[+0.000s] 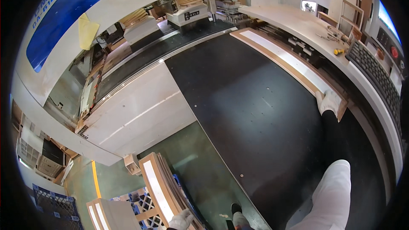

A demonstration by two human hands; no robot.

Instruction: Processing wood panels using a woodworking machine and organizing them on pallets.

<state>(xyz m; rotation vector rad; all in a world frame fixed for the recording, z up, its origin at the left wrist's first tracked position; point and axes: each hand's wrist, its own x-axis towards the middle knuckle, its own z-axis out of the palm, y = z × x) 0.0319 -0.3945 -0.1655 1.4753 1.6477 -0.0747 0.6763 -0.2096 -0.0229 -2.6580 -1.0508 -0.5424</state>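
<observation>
A long brown panel with a white strip (283, 54) lies along the far right side of the black table (255, 98). My right hand (329, 102), in a white glove, grips its near end, thumb on the top face. At the lower edge my gloved left hand (182, 219) is closed over the near end of a similar panel (156, 187). That panel tops a stack standing on its edges, left of the table. Part of the left hand's fingers is hidden.
A blue and white machine (68, 12) spans the far side. A bench with a keyboard (374, 70) and a yellow-handled tool (339, 52) runs along the right. More strip-faced panels (115, 213) lie lower left by a blue pallet (147, 200). My light trouser leg (334, 187) overlaps the table.
</observation>
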